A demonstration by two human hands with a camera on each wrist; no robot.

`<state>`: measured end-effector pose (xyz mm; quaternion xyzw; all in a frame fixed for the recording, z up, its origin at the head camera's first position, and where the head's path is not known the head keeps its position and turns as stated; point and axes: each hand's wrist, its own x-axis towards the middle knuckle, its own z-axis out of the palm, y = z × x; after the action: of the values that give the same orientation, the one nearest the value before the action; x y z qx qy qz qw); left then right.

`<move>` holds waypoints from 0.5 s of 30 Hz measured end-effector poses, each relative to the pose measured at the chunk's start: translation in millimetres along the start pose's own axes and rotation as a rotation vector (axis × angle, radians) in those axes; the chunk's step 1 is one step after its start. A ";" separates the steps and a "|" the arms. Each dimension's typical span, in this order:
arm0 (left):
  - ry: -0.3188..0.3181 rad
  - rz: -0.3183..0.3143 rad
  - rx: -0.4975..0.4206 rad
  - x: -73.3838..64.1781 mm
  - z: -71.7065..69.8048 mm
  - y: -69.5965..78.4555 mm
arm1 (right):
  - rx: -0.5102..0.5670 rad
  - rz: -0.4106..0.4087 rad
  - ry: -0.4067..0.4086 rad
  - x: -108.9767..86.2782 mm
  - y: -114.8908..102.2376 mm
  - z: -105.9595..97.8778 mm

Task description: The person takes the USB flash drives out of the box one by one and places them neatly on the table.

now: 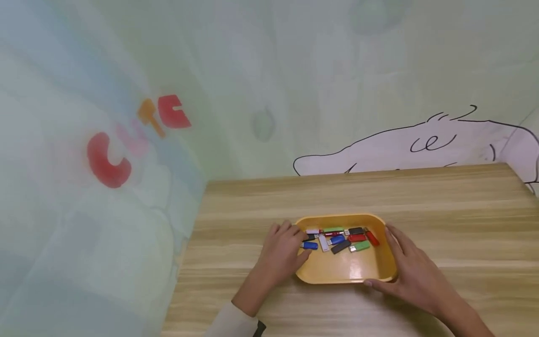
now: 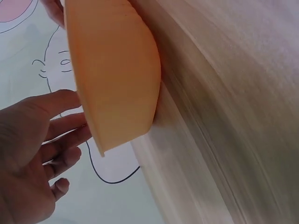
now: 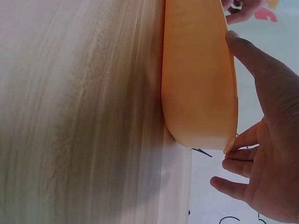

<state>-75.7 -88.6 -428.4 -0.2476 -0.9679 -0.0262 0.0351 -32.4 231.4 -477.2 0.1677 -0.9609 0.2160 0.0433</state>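
A yellow-orange plastic tray (image 1: 332, 281) sits on the wooden table. Several USB flash drives lie loose toward its far side, among them a blue one (image 1: 310, 245), a white one (image 1: 323, 243), a green one (image 1: 360, 246) and a red one (image 1: 372, 237). My left hand (image 1: 283, 248) reaches over the tray's left rim, thumb and fingers apart around the blue drive; the left wrist view hides its fingertips behind the tray wall. My right hand (image 1: 414, 271) holds the tray's right end, thumb on the near rim and fingers along the right side.
The wooden table (image 1: 252, 201) meets a wall (image 1: 269, 93) with a cartoon drawing behind it. A second wall (image 1: 84, 234) with coloured letters stands along the table's left edge.
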 end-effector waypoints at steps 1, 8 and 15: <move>-0.007 0.003 0.018 2.9 1.4 0.3 | -0.001 -0.001 0.004 0.9 -0.4 0.9; -0.058 -0.012 0.103 24.4 11.6 1.4 | 0.004 0.011 0.017 11.8 -2.5 5.7; -0.086 -0.015 0.140 35.5 20.9 1.3 | 0.005 0.030 0.038 16.0 -3.9 9.3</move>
<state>-107.2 -69.1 -446.3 -0.2379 -0.9698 0.0518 0.0106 -46.2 219.2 -481.5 0.1490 -0.9618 0.2224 0.0579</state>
